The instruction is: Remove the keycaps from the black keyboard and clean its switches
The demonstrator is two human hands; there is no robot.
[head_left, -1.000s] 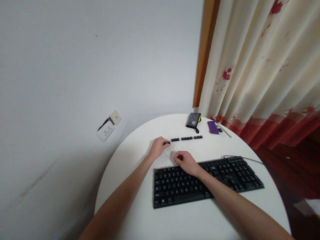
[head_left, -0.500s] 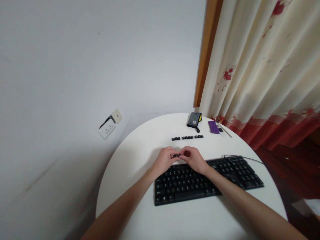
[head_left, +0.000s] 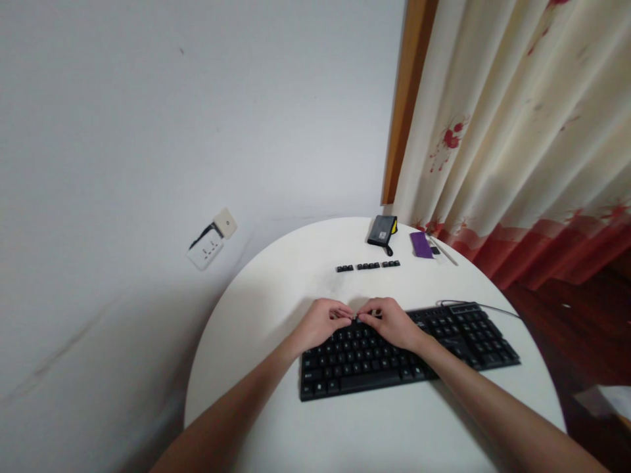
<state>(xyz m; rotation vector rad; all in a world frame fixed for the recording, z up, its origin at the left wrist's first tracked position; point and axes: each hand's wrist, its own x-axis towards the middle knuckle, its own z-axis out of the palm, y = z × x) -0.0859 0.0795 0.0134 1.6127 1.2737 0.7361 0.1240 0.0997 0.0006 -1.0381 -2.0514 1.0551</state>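
Keyboard (head_left: 365,364): blk, flat on table, cable (head_left: 499,309) at back R; I see R forearm crossing it, hands hiding some back keys.
L hand (head_left: 320,323): fingertips close tog. at kbd's back edge; can't tell if gripping.
R hand (head_left: 393,323): opposite, fingertips nr L's; grip unclear to me.
Beyond: blk keycaps (head_left: 368,266), 3 groups in row; dark case (head_left: 382,229); purple packet (head_left: 421,245).
Table (head_left: 246,341): white, rounded.
Room: pale wall (head_left: 246,98), socket (head_left: 205,249); floral curtain (head_left: 497,131) R.

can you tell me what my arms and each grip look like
The left forearm and right forearm are bare, no sleeve in view. The left grip and right grip are ungloved hands; no watch, bracelet or ring shows.
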